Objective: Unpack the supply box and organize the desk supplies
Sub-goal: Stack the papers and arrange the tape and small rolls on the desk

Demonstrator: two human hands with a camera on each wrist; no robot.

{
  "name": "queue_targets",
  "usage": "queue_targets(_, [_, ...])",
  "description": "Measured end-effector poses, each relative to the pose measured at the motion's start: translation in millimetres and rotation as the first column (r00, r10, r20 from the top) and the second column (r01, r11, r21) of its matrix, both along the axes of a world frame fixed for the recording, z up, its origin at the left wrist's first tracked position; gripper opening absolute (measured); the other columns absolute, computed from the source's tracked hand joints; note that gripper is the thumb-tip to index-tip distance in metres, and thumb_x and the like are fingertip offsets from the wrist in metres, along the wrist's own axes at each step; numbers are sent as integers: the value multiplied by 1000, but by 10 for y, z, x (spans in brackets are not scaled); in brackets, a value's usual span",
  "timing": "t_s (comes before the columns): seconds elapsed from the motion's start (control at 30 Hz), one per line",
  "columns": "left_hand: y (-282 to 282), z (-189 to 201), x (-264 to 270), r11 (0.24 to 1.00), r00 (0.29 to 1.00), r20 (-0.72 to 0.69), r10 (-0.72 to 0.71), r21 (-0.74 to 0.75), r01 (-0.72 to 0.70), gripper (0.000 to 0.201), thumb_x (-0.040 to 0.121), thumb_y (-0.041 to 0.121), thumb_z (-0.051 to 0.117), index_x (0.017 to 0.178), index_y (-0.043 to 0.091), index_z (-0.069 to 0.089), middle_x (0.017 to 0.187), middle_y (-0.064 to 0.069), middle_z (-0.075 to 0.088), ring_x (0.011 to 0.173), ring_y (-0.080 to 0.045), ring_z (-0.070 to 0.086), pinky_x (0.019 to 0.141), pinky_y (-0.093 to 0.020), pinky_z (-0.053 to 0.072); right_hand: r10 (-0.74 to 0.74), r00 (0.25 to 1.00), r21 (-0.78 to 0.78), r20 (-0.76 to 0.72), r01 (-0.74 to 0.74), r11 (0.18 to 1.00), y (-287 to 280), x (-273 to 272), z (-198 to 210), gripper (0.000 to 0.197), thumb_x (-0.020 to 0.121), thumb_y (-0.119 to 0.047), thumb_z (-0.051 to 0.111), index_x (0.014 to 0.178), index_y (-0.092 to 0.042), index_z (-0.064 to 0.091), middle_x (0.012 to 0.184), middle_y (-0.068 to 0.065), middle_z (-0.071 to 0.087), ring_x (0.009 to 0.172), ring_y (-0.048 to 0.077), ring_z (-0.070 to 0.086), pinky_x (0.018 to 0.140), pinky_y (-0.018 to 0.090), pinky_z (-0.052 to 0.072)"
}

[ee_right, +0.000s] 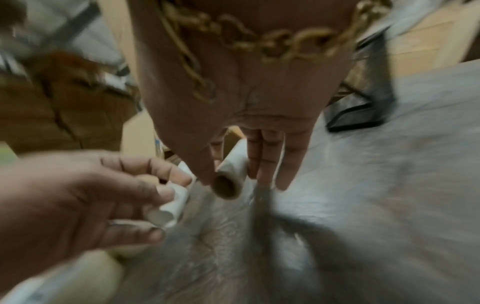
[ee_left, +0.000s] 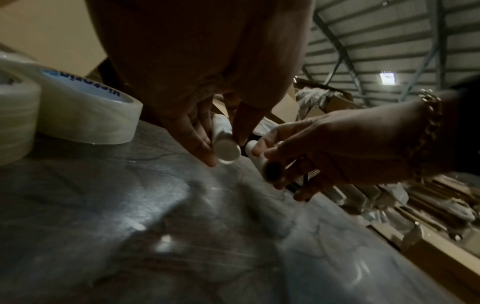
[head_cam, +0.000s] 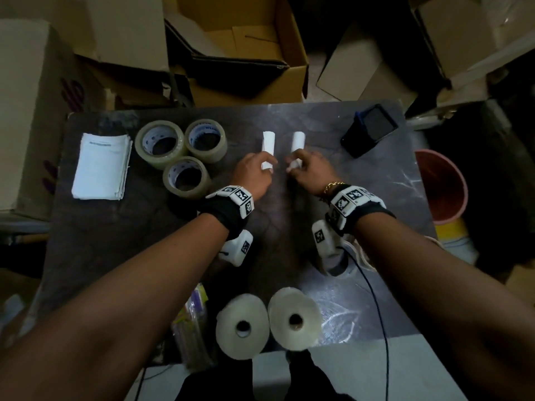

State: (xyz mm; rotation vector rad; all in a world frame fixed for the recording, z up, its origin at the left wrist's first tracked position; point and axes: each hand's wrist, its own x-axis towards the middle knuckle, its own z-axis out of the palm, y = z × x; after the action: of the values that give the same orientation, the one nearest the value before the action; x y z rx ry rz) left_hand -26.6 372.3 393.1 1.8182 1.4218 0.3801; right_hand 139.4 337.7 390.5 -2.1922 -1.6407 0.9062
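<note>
A dark marbled table [head_cam: 115, 256] stands among open cardboard boxes [head_cam: 246, 47] (dim room). Mid-table, the left hand [head_cam: 254, 176] and the right hand [head_cam: 311, 172] each pinch a small white roll [head_cam: 267, 150], fingers curled.

White paper rolls [head_cam: 268, 141], white paper stack [head_cam: 101, 166], clear tape rolls [head_cam: 160, 143] with blue print inside, dark grey marbled table [head_cam: 275, 227], brown cardboard box [head_cam: 249, 50], pink bucket [head_cam: 444, 183], gold chain bracelet [head_cam: 331, 186], black-and-white checkered wrist bands [head_cam: 234, 198]
</note>
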Motion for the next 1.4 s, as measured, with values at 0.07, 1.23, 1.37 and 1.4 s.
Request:
queue_targets(0.07, [-224,121,72,1000,999,50,7,-28,-6,23,84,11,62,102,23,70,104,-10,62,94,-26,62,86,-28,48,-32,995,29,-97,35,999,-238,75,114,12,87,-29,61,99,-28,62,98,6,67,92,25,60,89,40,51])
queue_targets(1.23, [-3777,-129,1548,916,937,-170,-306,-320,241,54,84,36,65,136,33,49,135,-10,37,122,-32,49,108,-34,37,37,997,-147,-67,-46,988,-3875,1610,-215,38,92,-28,61,131,-25,62,134,10,50,125,23,50,102,22,32])
queue_targets(1.37, [-3644,-160,1688,917,934,-180,-307,-319,240,55,82,41,61,135,39,46,130,-11,39,122,-35,46,106,-36,38,28,998,-167,-59,-37,985,-3684,1600,-186,42,92,-29,60,134,-24,59,138,11,47,129,25,48,110,29,32])
queue_targets(1.4, [-3614,-166,1719,914,928,-188,-322,-318,253,56,82,42,60,135,40,44,131,-12,39,123,-37,44,107,-38,36,30,997,-167,-66,-41,985,-3654,1597,-183,43,92,-28,61,135,-24,58,139,11,47,131,25,47,111,28,31])
